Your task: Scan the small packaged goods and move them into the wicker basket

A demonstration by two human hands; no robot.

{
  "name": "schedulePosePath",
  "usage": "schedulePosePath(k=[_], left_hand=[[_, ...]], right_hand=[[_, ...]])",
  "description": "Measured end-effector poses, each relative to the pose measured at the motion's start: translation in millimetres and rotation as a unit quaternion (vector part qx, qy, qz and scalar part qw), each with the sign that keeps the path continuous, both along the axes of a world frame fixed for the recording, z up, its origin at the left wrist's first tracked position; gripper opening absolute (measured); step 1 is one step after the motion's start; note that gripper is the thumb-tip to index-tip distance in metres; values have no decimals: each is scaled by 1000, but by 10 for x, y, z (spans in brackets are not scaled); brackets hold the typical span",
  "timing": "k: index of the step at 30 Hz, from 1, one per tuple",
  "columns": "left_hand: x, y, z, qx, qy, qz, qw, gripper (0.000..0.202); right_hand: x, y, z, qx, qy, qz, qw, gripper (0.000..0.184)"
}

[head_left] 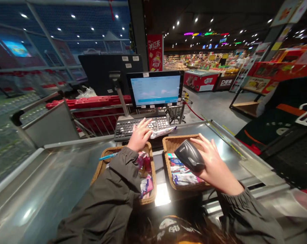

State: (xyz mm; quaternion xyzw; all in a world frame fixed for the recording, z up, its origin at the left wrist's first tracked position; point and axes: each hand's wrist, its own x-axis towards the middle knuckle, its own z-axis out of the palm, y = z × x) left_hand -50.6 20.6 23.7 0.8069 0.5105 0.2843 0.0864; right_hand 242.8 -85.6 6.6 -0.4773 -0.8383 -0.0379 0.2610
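Barcode scanner (189, 156), held in right hand (214, 162)

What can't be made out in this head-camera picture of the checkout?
Head view:
- Text on the black-framed computer monitor: too small to read.
- Packets in the left woven wicker basket: partly hidden by the olive-green jacket sleeve.
- Grip of the black handheld barcode scanner: covered by the right hand.

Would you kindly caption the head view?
Right hand holds a barcode scanner above a basket; left hand touches the keyboard.
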Motion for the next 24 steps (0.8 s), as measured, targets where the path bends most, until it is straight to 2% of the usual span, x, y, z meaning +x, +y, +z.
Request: schedulePosePath(k=[3,6,12,16,20,22,24], left_hand=[[-480,-183,-73,-27,29,33,999,32],[-919,-381,-205,-55,50,65,995,33],[-1583,-633,-499,-80,71,139,984,34],[-1867,-633,-738,-101,89,187,973,32],[-2038,-579,-955,-142,120,231,955,30],[-2080,-566,-986,-151,125,234,952,32],[-2082,-569,-939,-139,120,218,959,34]], right_hand=[[-223,17,0,-4,-1,26,1000,43],[-473,31,-7,-18,-9,56,998,42],[-897,22,0,-19,-12,93,995,53],[-1111,-9,3,-9,-11,103,995,44],[-1246,-46,-4,-11,-11,107,994,46],[-1272,-66,-10,-12,-9,101,995,47],[-1273,-87,-15,-14,-5,89,996,45]])
